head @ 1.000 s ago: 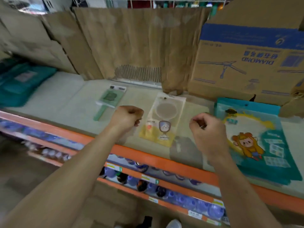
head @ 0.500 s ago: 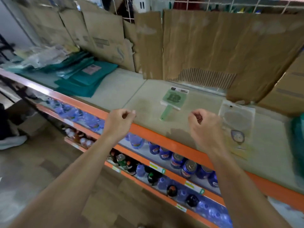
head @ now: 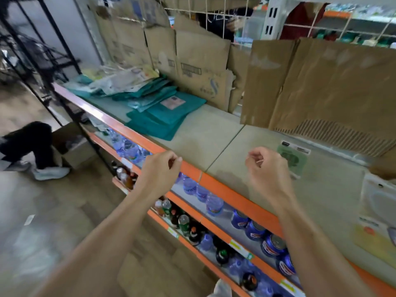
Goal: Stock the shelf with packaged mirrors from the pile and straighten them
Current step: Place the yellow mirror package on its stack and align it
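Left hand (head: 159, 170) and right hand (head: 265, 171): fingers curled, holding nothing. Green packaged mirror (head: 294, 160) lies just beyond the right fingertips; the pile (head: 128, 82) lies far beyond the left. Likely hazard: hasty grabbing spills it off the shelf (head: 203, 129).

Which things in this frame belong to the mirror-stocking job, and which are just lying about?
Job: green packaged mirror; yellow packaged mirror at the right edge; pile of packages further left; shelf; left hand and right hand, both holding nothing.
Lying about: cardboard sheets behind; bottles and cans on lower shelves; box on the floor.
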